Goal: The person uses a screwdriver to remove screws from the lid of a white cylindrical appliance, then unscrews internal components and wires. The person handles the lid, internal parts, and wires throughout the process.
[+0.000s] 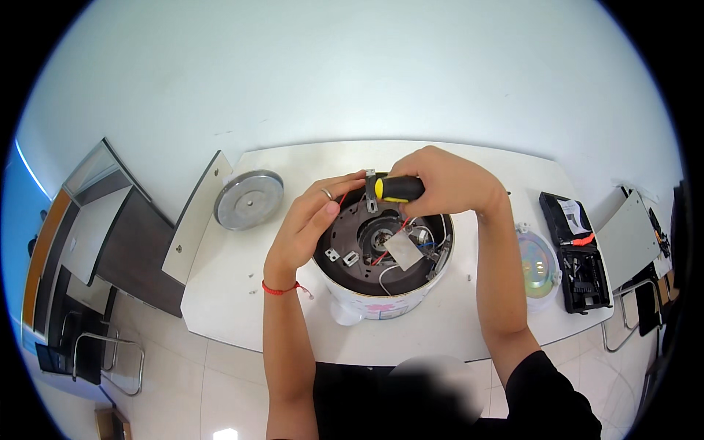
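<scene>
A white rice cooker body [381, 306] with a pink flower print stands on the table, its inside exposed. In it lie a dark metal base [352, 235], red and white wires, small metal brackets and a flat silvery piece [404, 250]. My right hand [451, 183] is wrapped round a black and yellow screwdriver [402, 189] held across the cooker's far rim; its tip is hidden. My left hand [312, 214] lies over the left rim, thumb apart and fingers stretched toward an upright metal bracket [371, 192]. Whether the fingertips touch that bracket is hard to tell.
A round metal plate [249, 199] lies at the table's left. On the right are a round translucent lid [537, 265] and an open black tool case [583, 275] with a red-handled tool [583, 240]. Small screws [253, 292] lie on the white table [220, 308].
</scene>
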Tool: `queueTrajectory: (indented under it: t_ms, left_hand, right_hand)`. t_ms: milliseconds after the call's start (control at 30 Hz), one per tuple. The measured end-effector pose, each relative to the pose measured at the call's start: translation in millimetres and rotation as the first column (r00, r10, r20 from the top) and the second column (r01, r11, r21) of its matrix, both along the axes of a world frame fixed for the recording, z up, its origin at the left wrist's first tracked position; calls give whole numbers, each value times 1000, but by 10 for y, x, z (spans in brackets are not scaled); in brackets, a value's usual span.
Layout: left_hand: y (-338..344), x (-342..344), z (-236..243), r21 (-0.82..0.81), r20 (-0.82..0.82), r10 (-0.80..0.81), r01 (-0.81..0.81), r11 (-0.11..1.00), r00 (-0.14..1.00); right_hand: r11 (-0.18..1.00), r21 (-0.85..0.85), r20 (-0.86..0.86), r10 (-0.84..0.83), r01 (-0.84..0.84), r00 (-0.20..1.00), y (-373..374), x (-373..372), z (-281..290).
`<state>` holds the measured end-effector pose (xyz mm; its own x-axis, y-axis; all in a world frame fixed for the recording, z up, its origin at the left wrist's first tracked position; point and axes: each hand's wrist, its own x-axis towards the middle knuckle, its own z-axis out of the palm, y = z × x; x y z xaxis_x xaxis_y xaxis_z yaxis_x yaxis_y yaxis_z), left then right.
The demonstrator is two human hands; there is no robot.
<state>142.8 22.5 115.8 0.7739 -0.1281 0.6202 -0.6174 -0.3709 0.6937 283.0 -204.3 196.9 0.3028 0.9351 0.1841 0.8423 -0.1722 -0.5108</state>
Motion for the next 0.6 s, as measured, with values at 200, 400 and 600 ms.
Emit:
queueTrajectory:
  t_ms: [200,400,600]
  left_hand:
    - [21,10,-21,2,-22,0,0,1000,1000]
    - [-10,-15,3,13,-59,11,-10,1000,998]
    - [-17,-48,7,-14,-69,70,-71,997,995]
  right_hand:
    - [998,-54,-81,16,-20,997,33,-28,36]
    - [999,-8,-78,32,-33,996,-6,22,26]
    - [998,-68,-20,-18,16,1000,-24,20,86]
